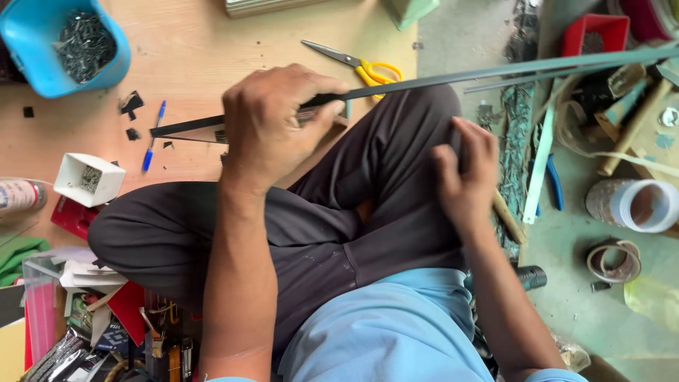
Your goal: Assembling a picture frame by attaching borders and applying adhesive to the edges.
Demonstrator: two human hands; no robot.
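My left hand (272, 127) clamps strip (438, 81) over board (191, 49) edge; right hand (467, 177) open on knee (403, 141); floor (566, 240) cluttered.

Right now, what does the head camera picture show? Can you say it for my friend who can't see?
A person sitting cross-legged grips a long dark strip with the left hand, while the right hand rests on their dark trousers. Yellow-handled scissors, a blue pen and a blue tub of small metal pieces lie on the wooden board.
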